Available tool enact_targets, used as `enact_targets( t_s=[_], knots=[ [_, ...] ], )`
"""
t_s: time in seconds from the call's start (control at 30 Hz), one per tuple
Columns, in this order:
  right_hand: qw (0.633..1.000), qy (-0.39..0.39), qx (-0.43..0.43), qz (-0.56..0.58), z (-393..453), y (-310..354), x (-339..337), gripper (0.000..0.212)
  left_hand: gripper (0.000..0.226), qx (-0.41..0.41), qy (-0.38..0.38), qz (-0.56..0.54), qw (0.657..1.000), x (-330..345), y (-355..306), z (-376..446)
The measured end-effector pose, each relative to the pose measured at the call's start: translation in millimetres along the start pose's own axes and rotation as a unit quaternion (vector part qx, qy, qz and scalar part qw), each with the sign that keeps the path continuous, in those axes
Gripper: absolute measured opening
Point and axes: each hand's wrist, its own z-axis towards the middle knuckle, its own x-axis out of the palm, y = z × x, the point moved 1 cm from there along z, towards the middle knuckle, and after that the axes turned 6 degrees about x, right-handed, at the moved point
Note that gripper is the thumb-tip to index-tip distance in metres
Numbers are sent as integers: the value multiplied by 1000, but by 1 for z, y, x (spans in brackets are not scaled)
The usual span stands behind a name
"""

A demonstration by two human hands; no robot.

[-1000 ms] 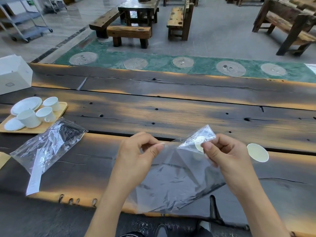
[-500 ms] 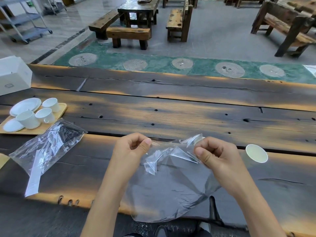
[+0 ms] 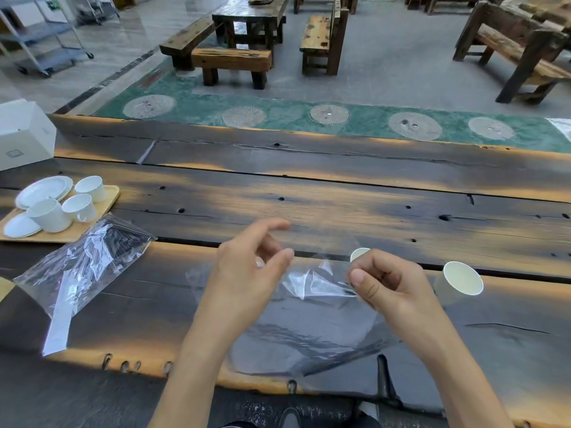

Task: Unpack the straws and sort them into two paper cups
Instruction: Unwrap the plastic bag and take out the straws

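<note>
right hand [image 3: 390,284]: fist pinching crumpled top edge of clear bag [image 3: 309,329]
left hand [image 3: 247,273]: fingers spread, off the bag, nothing gripped
cups: one paper cup [image 3: 458,281] right of right hand, second cup [image 3: 359,254] just behind its knuckles
straw bag [image 3: 83,267]: far left of left hand, flat on table [image 3: 340,193]

Rustic teahouse hall, plank tables [image 3: 250,13], benches [image 3: 231,61], teacups [image 3: 81,206]

Two clear plastic bags: one near centre [image 3: 302,335], one at left holding dark straws [image 3: 89,267]. Two paper cups at right: one [image 3: 460,281] in full view, one [image 3: 359,254] half hidden. On the far-left tray [image 3: 106,205]: three white mugs, two plates. One white box [image 3: 24,134].
</note>
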Motion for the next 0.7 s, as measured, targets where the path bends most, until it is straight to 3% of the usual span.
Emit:
enact_targets(
  t_s=[0.17, 0.3, 0.43, 0.5, 0.6, 0.7],
  knots=[
    [996, -76, 1, 53, -1, 0, -8, 19, 15, 23, -166, 39, 985, -20, 9, 3],
    [975, -124, -13, 184, 8, 7, -10, 19, 27, 21, -314, 63, 947, -31, 33, -5],
    [950, -114, -20, 291, 20, 28, -2, 13, 38, -88, -353, -102, 926, -11, 62, -10],
    [948, -92, -30, 302, 28, 39, 7, 12, 42, -203, -334, -202, 898, 18, 74, -17],
    [934, -77, -40, 347, 39, 51, 21, 12, 56, -364, -213, -315, 850, 78, 92, -39],
    [911, -75, -40, 404, 44, 58, 28, 13, 71, -454, -108, -485, 739, 122, 100, -49]
  ],
)
